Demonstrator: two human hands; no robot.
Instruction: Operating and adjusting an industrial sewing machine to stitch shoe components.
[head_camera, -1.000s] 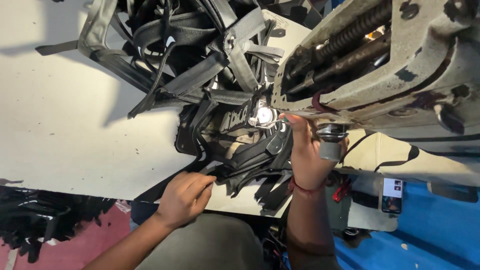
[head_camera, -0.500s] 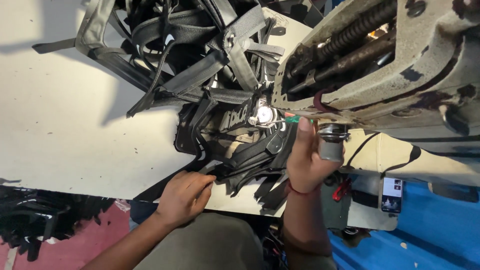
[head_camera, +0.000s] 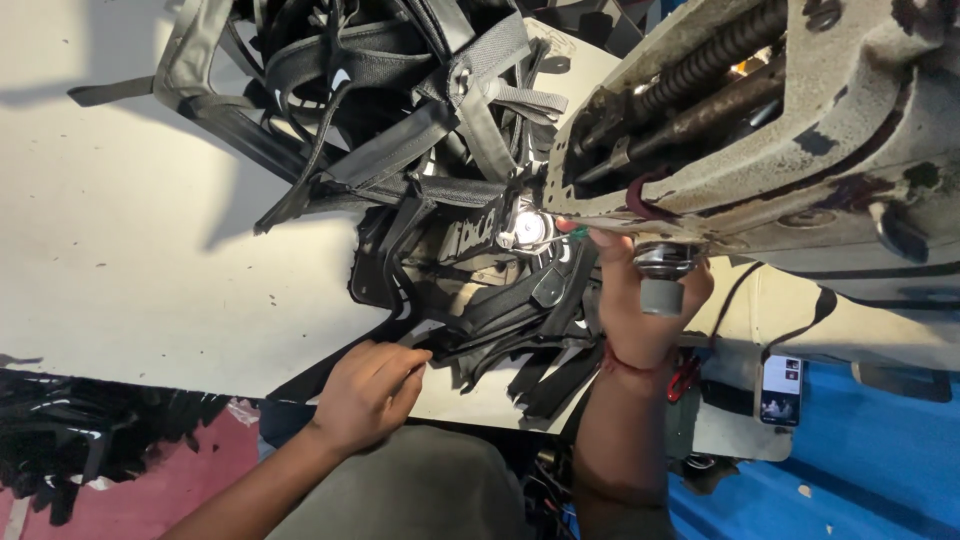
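The left hand (head_camera: 368, 390) lies flat at the near edge of the white surface (head_camera: 130, 260), its fingers (head_camera: 405, 368) together and pressed down on the near end of a black strap piece (head_camera: 480, 310), holding nothing closed inside them. The right hand (head_camera: 640, 300) reaches up under the head of a worn, cream-coloured sewing machine (head_camera: 800, 130) on the right; its fingers are drawn together, and the fingertips pinch a small green thing (head_camera: 577, 232) just beside the bright needle area (head_camera: 527, 230), though what that thing is cannot be told. A red thread band (head_camera: 630, 362) circles the right wrist. The black strap piece runs from the left hand up to the lit needle area, resting on the surface. Far of it sits a tangled pile of grey and black webbing straps (head_camera: 400, 100). On the right, near the machine's base, a phone (head_camera: 781, 390) lies on the surface. More black straps (head_camera: 70, 440) lie on the floor at the near left.
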